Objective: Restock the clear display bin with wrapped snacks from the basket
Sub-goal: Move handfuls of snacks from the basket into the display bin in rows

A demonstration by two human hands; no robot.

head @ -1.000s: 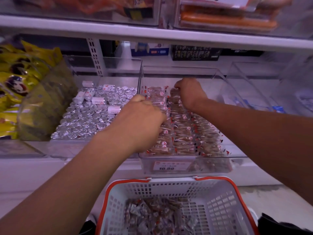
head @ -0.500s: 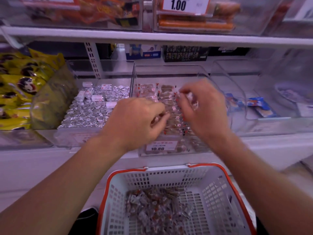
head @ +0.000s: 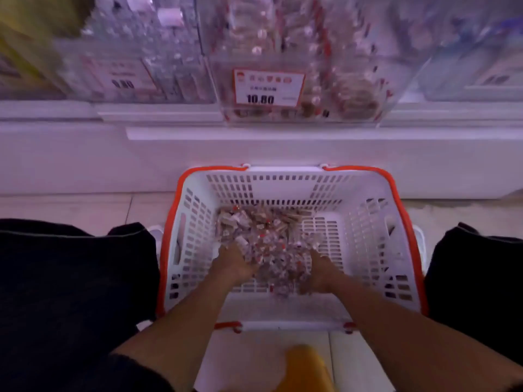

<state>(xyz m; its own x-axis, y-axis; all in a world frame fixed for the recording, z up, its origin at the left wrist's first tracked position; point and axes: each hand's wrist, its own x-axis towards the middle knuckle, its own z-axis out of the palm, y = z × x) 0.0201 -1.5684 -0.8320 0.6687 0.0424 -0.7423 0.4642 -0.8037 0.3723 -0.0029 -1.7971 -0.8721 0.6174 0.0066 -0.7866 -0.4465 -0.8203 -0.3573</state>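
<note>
A white basket with an orange rim [head: 368, 222] stands on the floor between my knees, below the shelf. A pile of clear-wrapped snacks [head: 263, 230] with red marks lies on its bottom. My left hand [head: 235, 264] digs into the pile's left side and my right hand [head: 319, 274] into its right side. The fingers of both are buried among the wrappers. The clear display bin [head: 311, 108], tagged 10.80, sits on the shelf above and holds the same snacks, blurred.
A clear bin of silver-wrapped sweets [head: 141, 66] stands left of the display bin, another clear bin [head: 467, 66] to its right. The white shelf base [head: 254, 154] is just behind the basket. My dark-trousered knees [head: 70, 278] flank it. A yellow object [head: 305, 369] lies below.
Both hands left the display bin and dropped into the basket's snack pile. The view tilted down from the shelf to the basket and floor.
</note>
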